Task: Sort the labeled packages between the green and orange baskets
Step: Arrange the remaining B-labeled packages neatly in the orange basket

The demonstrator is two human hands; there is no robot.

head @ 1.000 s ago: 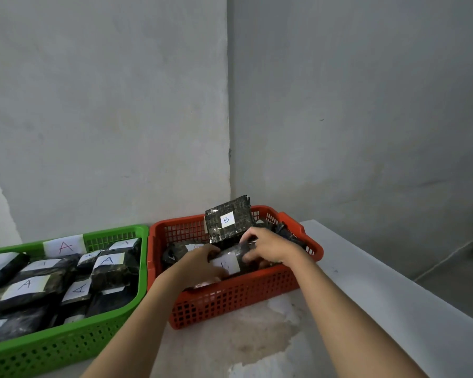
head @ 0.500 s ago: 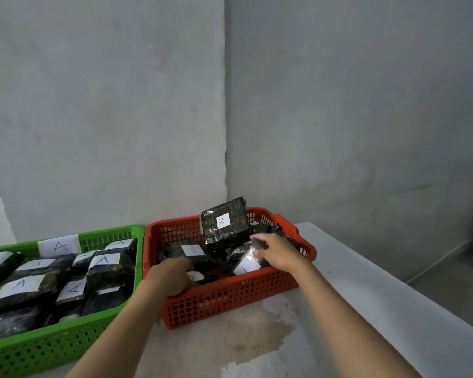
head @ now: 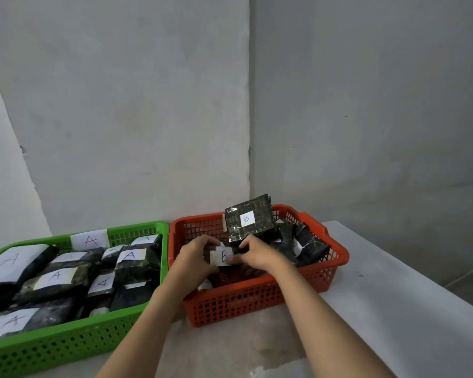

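Package B (head: 222, 256) sat over the orange basket (head: 257, 301), gripped at its ends by the left hand (head: 193, 257) and right hand (head: 257, 253), label up, likely for reading before sorting

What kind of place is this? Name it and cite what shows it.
Probably a bare storeroom or makeshift sorting corner. Unfinished grey plaster walls meet behind a plain white table, and a green plastic basket and an orange plastic basket hold black wrapped packages with handwritten A and B labels.
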